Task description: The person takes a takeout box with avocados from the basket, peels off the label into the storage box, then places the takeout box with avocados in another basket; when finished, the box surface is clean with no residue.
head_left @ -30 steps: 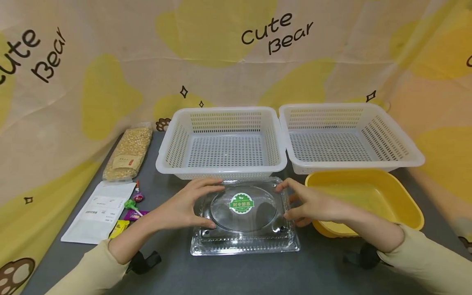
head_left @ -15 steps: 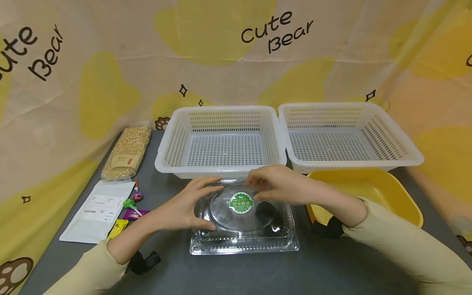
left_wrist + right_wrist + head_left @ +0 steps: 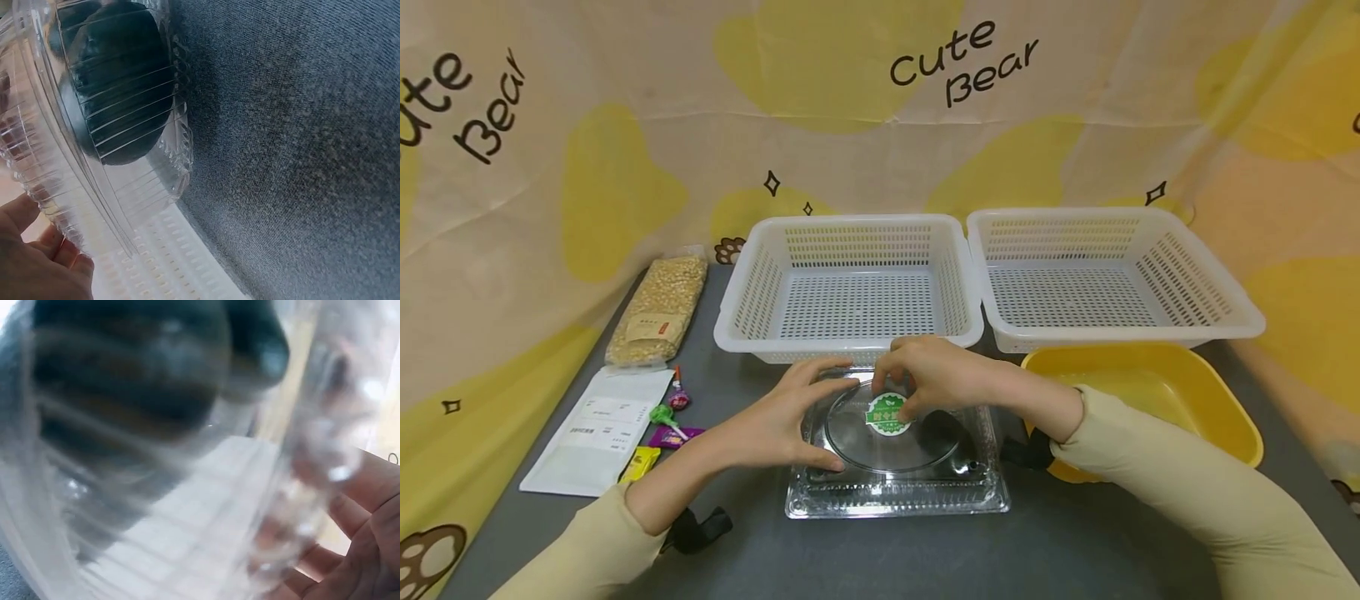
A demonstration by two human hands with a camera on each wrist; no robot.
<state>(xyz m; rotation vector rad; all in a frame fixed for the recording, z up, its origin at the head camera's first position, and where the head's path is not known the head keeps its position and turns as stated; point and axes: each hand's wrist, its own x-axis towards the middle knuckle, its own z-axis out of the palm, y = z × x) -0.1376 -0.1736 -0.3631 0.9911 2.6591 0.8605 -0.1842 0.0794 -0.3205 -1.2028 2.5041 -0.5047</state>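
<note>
A clear plastic lidded box (image 3: 917,493) lies on the table in the head view, a green and white round sticker (image 3: 882,410) on its lid. My left hand (image 3: 767,429) spans its left side, fingers at the back corner and thumb at the front. In the left wrist view, fingertips (image 3: 25,212) touch the crimped plastic edge, and a dark green oval item (image 3: 125,87) shows through the wall. My right hand (image 3: 934,371) is over the lid's middle, fingers bent, thumb overlapping the sticker. Blurred dark shapes (image 3: 131,362) inside the box fill much of the right wrist view.
Two white slotted baskets (image 3: 850,344) (image 3: 1120,337) stand behind the box. A yellow basin (image 3: 1217,392) is at right. On the left lie a grain bag (image 3: 662,304), a white printed packet (image 3: 598,429), a green lollipop (image 3: 662,415) and several small wrapped sweets (image 3: 642,463).
My right hand has left the box's right edge and moved left over the lid to the sticker. My left hand and the box have stayed in place.
</note>
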